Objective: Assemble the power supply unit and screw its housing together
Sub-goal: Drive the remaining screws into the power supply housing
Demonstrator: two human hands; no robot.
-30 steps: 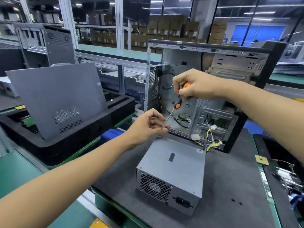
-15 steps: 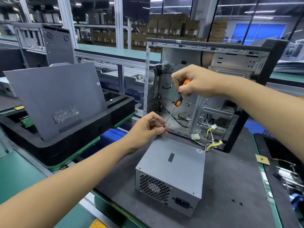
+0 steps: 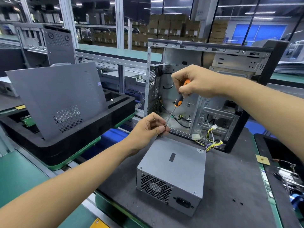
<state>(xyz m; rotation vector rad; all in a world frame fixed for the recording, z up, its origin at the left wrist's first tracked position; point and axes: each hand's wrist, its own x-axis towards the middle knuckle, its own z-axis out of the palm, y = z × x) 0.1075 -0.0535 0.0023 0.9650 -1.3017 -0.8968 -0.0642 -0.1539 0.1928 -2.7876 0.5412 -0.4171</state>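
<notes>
Power supply unit (image 3: 172,168) looks a heavy, rigid steel box, best gripped by its flat sides, while right hand (image 3: 195,83) clasps the screwdriver (image 3: 178,102) handle and left hand (image 3: 148,129) pinches its tip

My right hand (image 3: 199,83) grips the orange-and-black handle of a screwdriver (image 3: 178,100), shaft slanting down and to the left. My left hand (image 3: 148,129) pinches its tip between thumb and fingers — whether a screw sits there I cannot tell. Both hands hover above the far edge of the grey power supply unit (image 3: 174,173), which lies on the dark surface (image 3: 230,186) with its fan grille and socket facing me. Behind it stands the open computer case (image 3: 213,96), yellow cables (image 3: 212,142) spilling out at its foot. To the left, a grey side panel (image 3: 56,97) leans in a black foam tray (image 3: 82,137).
</notes>
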